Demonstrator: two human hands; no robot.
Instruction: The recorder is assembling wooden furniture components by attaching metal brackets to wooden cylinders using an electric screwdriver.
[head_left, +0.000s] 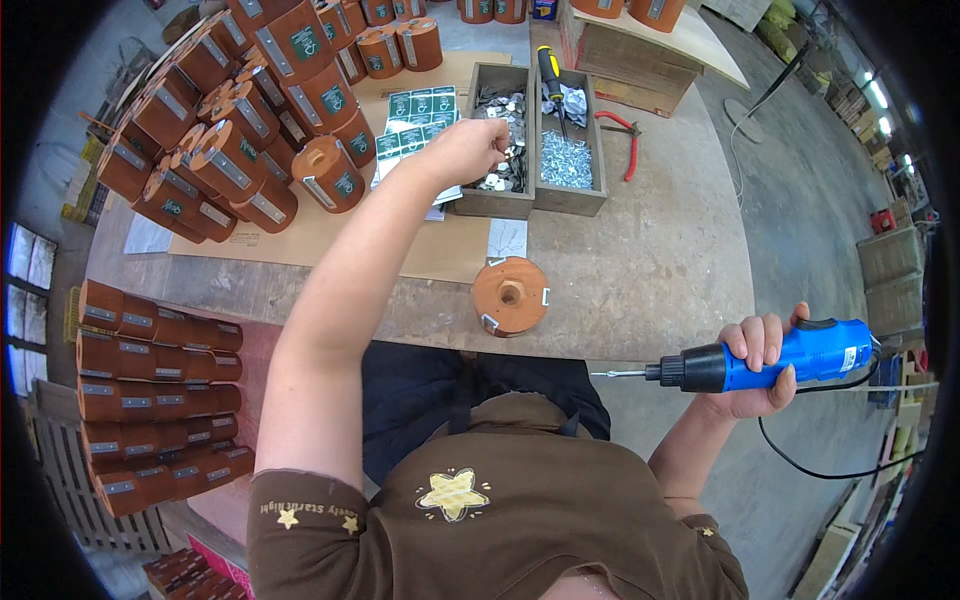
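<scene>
My left hand [468, 150] reaches over the left wooden box [497, 205] of small metal plates [515, 160]. Its fingers are curled together; whatever may be between them is hidden. In my right hand [762, 362] is a corded blue electric screwdriver [800, 358], held off the table's front edge with its bit [622, 374] pointing left. A round, reddish-brown wooden piece [525, 285] with a hole in its middle stands near that edge, metal plates at its rim. The right wooden box [571, 201] contains many small screws [565, 160].
Many reddish-brown wooden cylinders [235, 165] are stacked at the far left, and further rows [160, 360] stand nearer. Green-and-white label sheets [405, 142] lie on cardboard [440, 250]. A yellow-and-black screwdriver [549, 70] rests in the right box; red-handled pliers [632, 150] lie beside it.
</scene>
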